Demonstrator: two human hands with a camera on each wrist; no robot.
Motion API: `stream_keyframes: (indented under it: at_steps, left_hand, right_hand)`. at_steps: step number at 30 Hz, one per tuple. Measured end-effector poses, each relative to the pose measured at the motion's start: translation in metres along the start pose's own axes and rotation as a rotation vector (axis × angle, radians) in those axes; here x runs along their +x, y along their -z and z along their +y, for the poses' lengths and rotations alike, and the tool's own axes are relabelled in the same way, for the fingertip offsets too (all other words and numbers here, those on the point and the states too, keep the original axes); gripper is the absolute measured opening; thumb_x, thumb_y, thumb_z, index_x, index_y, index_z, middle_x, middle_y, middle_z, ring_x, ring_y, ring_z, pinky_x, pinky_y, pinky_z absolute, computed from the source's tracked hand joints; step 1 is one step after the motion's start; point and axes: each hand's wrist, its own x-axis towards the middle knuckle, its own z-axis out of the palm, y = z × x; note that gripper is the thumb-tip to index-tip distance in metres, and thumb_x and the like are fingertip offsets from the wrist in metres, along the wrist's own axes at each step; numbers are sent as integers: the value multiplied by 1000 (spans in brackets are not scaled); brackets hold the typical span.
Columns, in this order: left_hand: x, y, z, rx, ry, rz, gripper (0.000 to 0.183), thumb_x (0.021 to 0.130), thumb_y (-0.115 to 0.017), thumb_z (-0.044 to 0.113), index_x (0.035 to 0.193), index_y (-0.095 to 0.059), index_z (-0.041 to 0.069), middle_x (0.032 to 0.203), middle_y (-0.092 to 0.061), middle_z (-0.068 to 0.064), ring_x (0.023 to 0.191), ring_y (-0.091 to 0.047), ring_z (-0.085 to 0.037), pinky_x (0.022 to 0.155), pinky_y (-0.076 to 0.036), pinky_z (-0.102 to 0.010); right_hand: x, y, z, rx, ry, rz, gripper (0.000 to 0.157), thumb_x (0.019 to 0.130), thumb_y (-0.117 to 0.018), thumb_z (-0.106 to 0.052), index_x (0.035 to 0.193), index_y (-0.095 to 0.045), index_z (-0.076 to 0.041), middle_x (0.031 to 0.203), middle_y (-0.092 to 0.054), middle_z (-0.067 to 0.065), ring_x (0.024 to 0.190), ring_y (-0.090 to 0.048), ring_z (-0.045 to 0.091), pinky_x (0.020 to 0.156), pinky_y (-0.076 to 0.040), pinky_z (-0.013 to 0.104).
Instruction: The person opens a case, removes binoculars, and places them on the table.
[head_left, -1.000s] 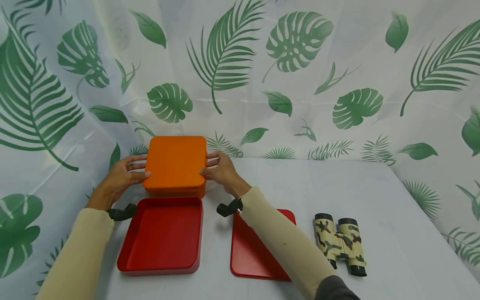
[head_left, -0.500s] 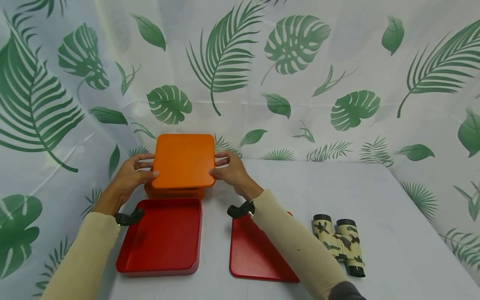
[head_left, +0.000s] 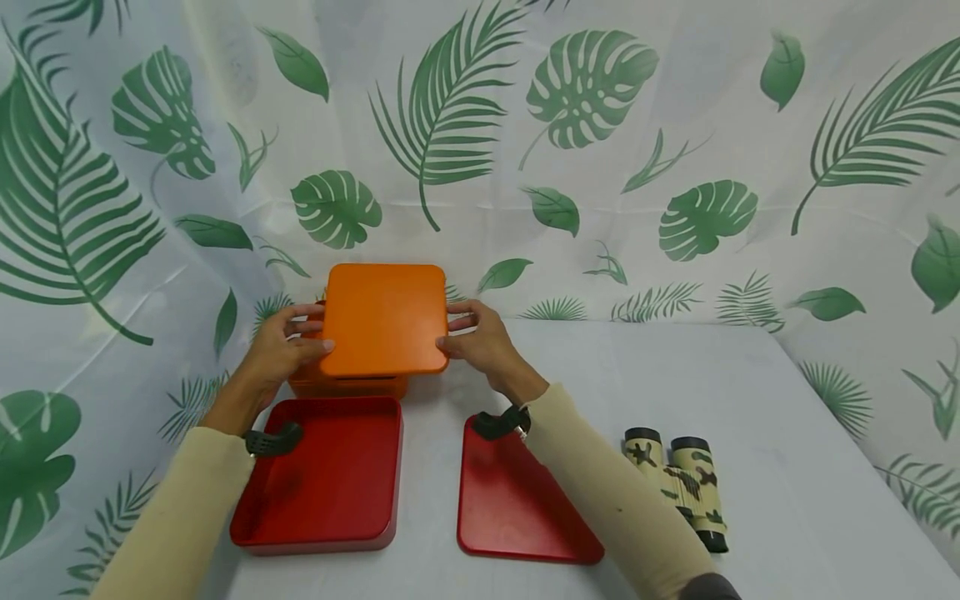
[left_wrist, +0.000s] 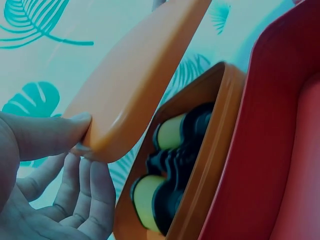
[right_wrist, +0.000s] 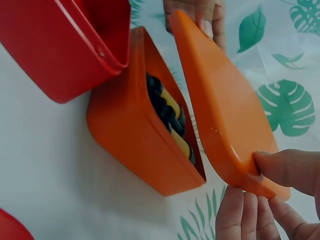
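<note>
Both hands hold an orange lid (head_left: 386, 321) by its opposite sides, raised above an orange box (head_left: 348, 387). My left hand (head_left: 283, 346) pinches the lid's left edge, thumb on top and fingers beneath. On the right edge my right hand (head_left: 483, 342) pinches it the same way. Inside the orange box, yellow and black binoculars (left_wrist: 170, 170) show in the left wrist view. From the right wrist view the binoculars (right_wrist: 170, 117) are partly hidden by the box wall (right_wrist: 130, 130). In the head view the lid covers most of the box.
An open red box (head_left: 322, 475) stands in front of the orange one. To its right lies a red lid (head_left: 510, 500), partly under the right forearm. Camouflage binoculars (head_left: 693, 487) lie farther right on the white table (head_left: 787, 467). A leaf-print curtain (head_left: 465, 125) hangs behind.
The orange lid has come up off the orange box and shifted right, with both hands moving along with it. The red box, red lid and camouflage binoculars have stayed in place.
</note>
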Motion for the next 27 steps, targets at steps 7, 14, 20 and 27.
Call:
stream_keyframes:
  at_steps: [7,14,20,27]
  left_hand:
    - [4,-13,2,1,-45,6,67,91,-73,18,147,-39,10,141,-45,-19,103,-61,-21,80,-57,-24]
    - [5,-26,5,0,-56,0,66,91,-73,17,147,-38,11,138,-47,-19,103,-61,-24,80,-58,-25]
    - [8,-40,11,-9,-47,4,66,91,-72,13,147,-38,12,137,-49,-18,106,-62,-29,81,-58,-24]
    - [12,-56,17,3,-58,-3,67,90,-74,14,148,-40,14,135,-48,-18,105,-61,-28,79,-57,-23]
  right_hand:
    - [-6,13,-1,8,0,11,54,81,-80,-3,128,-58,-13,115,-57,15,87,-71,26,81,-61,40]
    - [-13,25,-1,-5,-1,23,55,81,-80,-3,129,-57,-14,116,-58,15,90,-69,27,79,-61,38]
    - [-17,38,2,-38,-21,36,57,82,-80,-6,132,-55,-19,118,-56,14,95,-67,29,82,-60,41]
    - [-22,54,4,-59,-42,56,62,82,-80,-6,136,-53,-24,119,-56,14,98,-67,30,81,-61,40]
